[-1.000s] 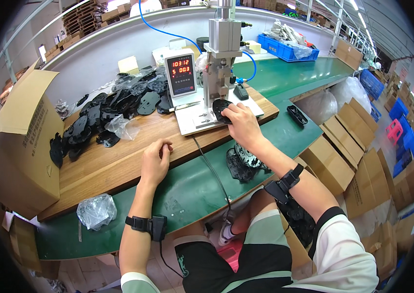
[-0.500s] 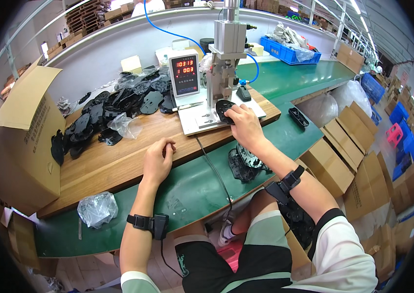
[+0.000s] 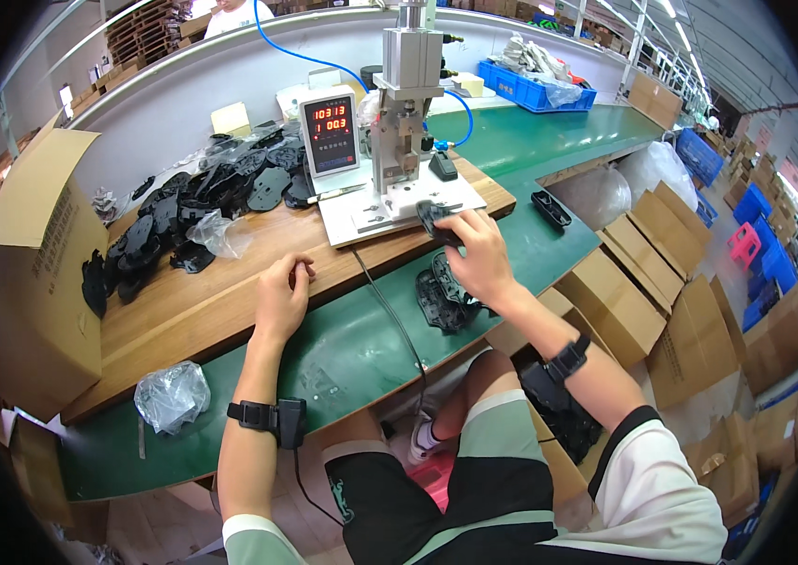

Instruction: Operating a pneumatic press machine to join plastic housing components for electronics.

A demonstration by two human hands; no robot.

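My right hand (image 3: 476, 252) grips a black oval plastic part (image 3: 432, 220) between thumb and fingers, held in the air just off the front right of the press's white base plate (image 3: 361, 222). Behind it stands the metal bench press (image 3: 399, 141), its tooling above the plate. My left hand (image 3: 284, 290) rests at the front edge of the wooden board (image 3: 229, 306) with fingers curled; nothing shows in it. Below my right hand, several black molded parts (image 3: 444, 294) lie on the green bench. A heap of similar black parts (image 3: 187, 198) covers the board's left.
A display box (image 3: 330, 132) with red digits stands left of the press. A large carton (image 3: 36, 282) is at the left, a crumpled clear bag (image 3: 173, 395) near the front edge. A black tray-like part (image 3: 550, 209) and blue crate (image 3: 536, 87) sit right. A cable (image 3: 385, 301) crosses the bench.
My right hand has drawn the black part off the press's base plate, toward me and to the right. My left hand stays curled at the board's edge. The view has shifted slightly.
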